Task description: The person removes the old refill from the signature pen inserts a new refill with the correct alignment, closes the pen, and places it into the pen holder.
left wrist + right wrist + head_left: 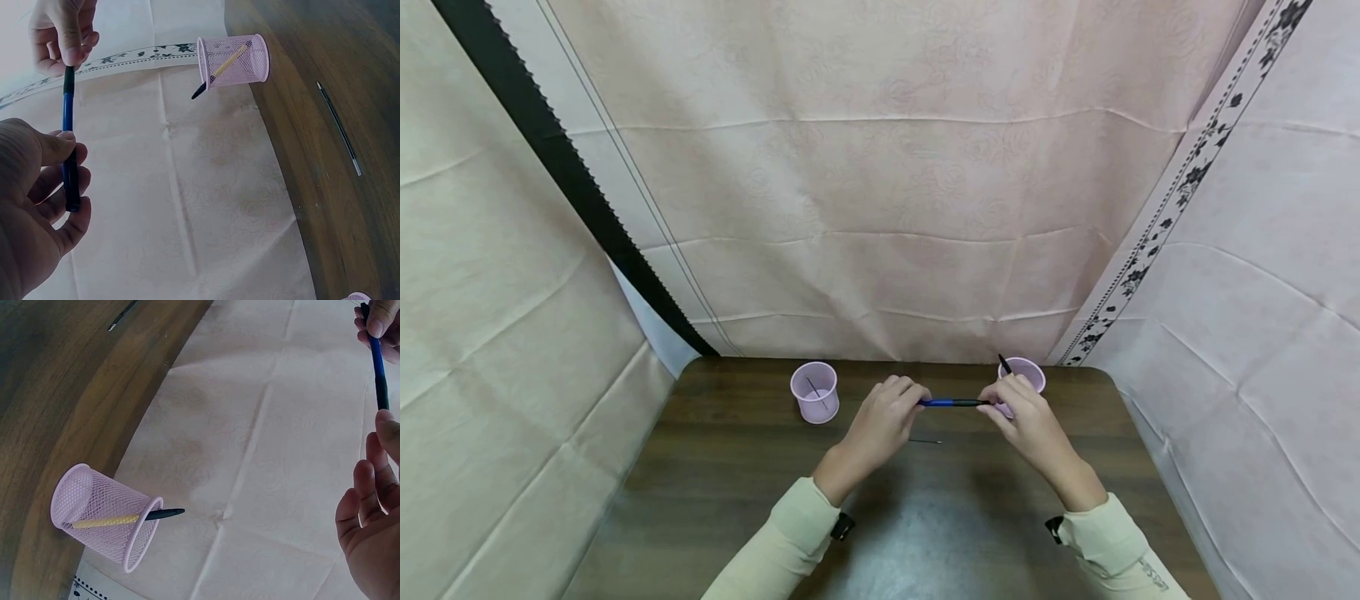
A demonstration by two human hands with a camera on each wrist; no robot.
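Observation:
A blue pen (953,402) with dark ends is held level above the table between both hands. My left hand (882,421) pinches its left end between thumb and fingers. At the opposite dark end, my right hand (1028,421) grips the tip with thumb and forefinger; its other fingers curl loosely in the right wrist view. Below the pen, a thin dark pen refill (339,128) lies on the wooden table (910,517), partly hidden by the left hand in the head view.
At the back left stands a pink mesh cup (815,408) with a thin dark stick inside. Behind the right hand is another pink mesh cup (1036,377) holding a yellow pen (106,521) with a black end. Pale cloth (880,208) hangs behind the table and along both sides.

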